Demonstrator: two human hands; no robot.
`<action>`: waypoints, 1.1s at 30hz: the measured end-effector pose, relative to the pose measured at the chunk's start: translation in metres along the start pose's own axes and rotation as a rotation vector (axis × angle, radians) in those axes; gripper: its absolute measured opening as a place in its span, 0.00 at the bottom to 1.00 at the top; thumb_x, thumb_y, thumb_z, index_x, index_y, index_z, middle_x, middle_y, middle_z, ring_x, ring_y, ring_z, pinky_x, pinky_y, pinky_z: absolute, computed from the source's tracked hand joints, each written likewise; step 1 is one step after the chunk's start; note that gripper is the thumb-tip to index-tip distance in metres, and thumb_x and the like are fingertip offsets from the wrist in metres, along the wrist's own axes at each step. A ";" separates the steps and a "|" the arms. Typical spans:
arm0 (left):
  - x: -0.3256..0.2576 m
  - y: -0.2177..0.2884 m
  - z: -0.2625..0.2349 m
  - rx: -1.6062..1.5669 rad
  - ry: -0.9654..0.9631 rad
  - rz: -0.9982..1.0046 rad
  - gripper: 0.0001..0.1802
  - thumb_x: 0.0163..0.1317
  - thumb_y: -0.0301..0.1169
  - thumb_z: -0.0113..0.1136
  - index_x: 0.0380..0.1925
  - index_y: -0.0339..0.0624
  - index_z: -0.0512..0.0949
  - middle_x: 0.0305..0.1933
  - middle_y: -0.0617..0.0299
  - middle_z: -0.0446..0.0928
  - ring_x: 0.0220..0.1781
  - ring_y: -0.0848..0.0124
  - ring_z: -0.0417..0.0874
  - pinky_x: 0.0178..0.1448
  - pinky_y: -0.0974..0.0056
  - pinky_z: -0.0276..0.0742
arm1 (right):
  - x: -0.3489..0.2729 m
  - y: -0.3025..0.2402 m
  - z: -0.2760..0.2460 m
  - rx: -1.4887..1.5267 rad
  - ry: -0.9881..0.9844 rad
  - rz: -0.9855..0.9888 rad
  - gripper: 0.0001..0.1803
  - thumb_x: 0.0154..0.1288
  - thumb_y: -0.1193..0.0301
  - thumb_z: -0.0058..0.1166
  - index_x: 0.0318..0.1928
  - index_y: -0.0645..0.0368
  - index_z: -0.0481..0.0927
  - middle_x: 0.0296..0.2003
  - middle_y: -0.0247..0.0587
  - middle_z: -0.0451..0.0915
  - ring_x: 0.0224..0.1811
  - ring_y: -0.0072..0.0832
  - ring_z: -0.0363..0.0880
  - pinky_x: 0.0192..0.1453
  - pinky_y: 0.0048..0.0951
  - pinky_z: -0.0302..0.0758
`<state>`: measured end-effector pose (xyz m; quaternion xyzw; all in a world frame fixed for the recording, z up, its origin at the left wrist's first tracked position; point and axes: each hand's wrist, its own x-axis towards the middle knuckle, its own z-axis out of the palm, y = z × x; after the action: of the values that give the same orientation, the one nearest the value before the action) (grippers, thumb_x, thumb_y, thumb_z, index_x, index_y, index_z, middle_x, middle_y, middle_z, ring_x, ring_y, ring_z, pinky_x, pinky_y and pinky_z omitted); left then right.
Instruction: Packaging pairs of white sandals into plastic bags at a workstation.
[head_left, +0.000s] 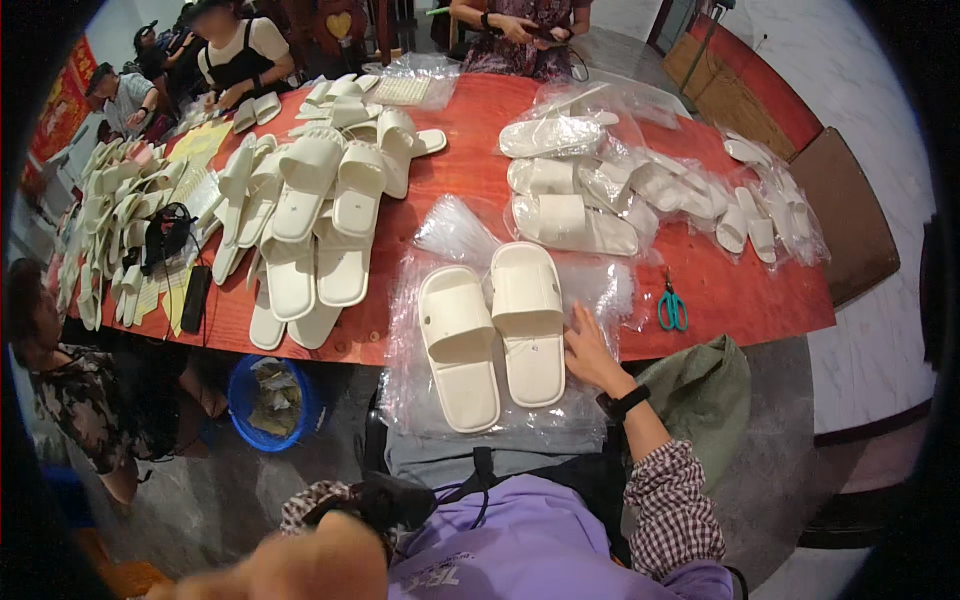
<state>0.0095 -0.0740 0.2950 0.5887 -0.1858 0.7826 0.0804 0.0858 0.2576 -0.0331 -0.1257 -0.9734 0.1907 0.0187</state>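
Note:
A pair of cream slippers, the left slipper (460,390) and the right slipper (535,370), lies side by side on a stack of clear plastic bags (405,385) at the table's near edge. My right hand (592,352) rests on the plastic beside the right slipper, fingers stretched out and holding nothing. Its fingertips are close to that slipper's outer edge; whether they touch it I cannot tell. My left hand (310,560) is raised close to the camera at the lower left, large and blurred, its fingers not readable. A bundle of clear plastic strips (455,230) lies just beyond the slippers.
Loose cream slippers (300,185) pile up on the red table (455,125) at left. Bagged slippers (575,220) lie at right, near teal-handled scissors (672,308). A blue bin (240,400) stands below the left edge. Co-workers (245,50) are around the table, one (75,400) close at left.

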 end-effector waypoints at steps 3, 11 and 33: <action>-0.078 0.027 -0.063 1.576 -0.016 -0.452 0.21 0.61 0.44 0.57 0.44 0.38 0.74 0.48 0.49 0.74 0.49 0.63 0.75 0.49 0.60 0.74 | 0.001 0.002 -0.009 0.212 0.186 0.004 0.20 0.62 0.75 0.44 0.55 0.61 0.77 0.61 0.63 0.66 0.66 0.58 0.62 0.70 0.48 0.60; -0.247 0.014 -0.181 2.081 -0.549 -1.630 0.51 0.49 0.39 0.70 0.72 0.45 0.53 0.72 0.43 0.55 0.74 0.40 0.54 0.66 0.32 0.60 | -0.002 -0.012 0.001 0.264 0.281 0.242 0.26 0.51 0.59 0.65 0.43 0.68 0.76 0.46 0.55 0.69 0.51 0.51 0.68 0.58 0.45 0.66; -0.260 0.032 -0.223 2.050 -0.384 -1.583 0.36 0.51 0.27 0.63 0.62 0.43 0.62 0.51 0.52 0.69 0.53 0.42 0.73 0.45 0.48 0.80 | 0.009 -0.030 0.005 0.091 0.268 0.115 0.15 0.46 0.67 0.58 0.29 0.69 0.81 0.43 0.54 0.71 0.50 0.50 0.68 0.55 0.45 0.69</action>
<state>-0.1243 0.0066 -0.0114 0.4324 0.8762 0.2126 0.0064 0.0693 0.2314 -0.0267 -0.2048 -0.9437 0.2167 0.1431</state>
